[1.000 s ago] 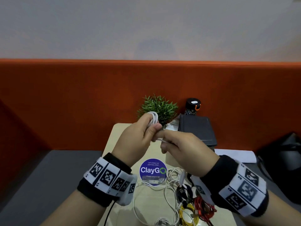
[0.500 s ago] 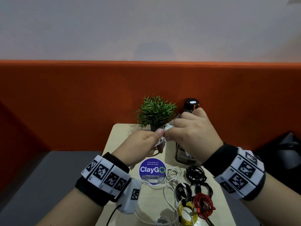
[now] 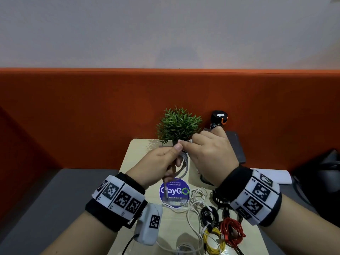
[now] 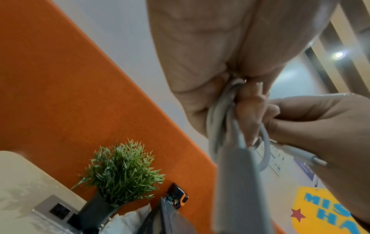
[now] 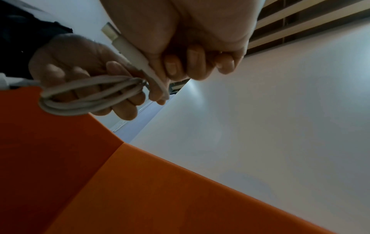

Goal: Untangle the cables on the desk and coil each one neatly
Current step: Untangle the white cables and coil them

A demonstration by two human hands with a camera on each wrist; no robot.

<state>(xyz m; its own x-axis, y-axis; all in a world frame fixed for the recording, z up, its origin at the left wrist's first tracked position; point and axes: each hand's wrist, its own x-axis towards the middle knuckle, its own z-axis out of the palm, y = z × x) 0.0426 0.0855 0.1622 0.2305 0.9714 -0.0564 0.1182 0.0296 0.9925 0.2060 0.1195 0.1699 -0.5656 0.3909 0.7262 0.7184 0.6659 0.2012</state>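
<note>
Both hands are raised above the small beige desk point(image 3: 132, 159). My left hand point(image 3: 161, 162) pinches a small coil of white cable point(image 3: 184, 167), whose loops hang below the thumb; the same coil point(image 5: 90, 95) shows across the left fingers in the right wrist view. My right hand point(image 3: 207, 150) meets it from the right and grips the cable's plug end point(image 5: 130, 49) between curled fingers. One white plug point(image 3: 165, 192) dangles from the coil over the blue sticker. On the desk lie loose white cables point(image 3: 195, 199), black coils point(image 3: 209, 214), a red coil point(image 3: 231, 230) and a yellow coil point(image 3: 214, 242).
A small green plant point(image 3: 178, 124) stands at the desk's far edge before the orange partition point(image 3: 73, 116). A black bottle point(image 3: 219, 118) and a dark flat case point(image 3: 237, 146) sit at back right. A round blue ClayGo sticker point(image 3: 174, 192) marks the desk's middle.
The right hand swung up and over the left, from in front of it to beside the plant. The left hand dropped a little, and the white coil now hangs below its thumb.
</note>
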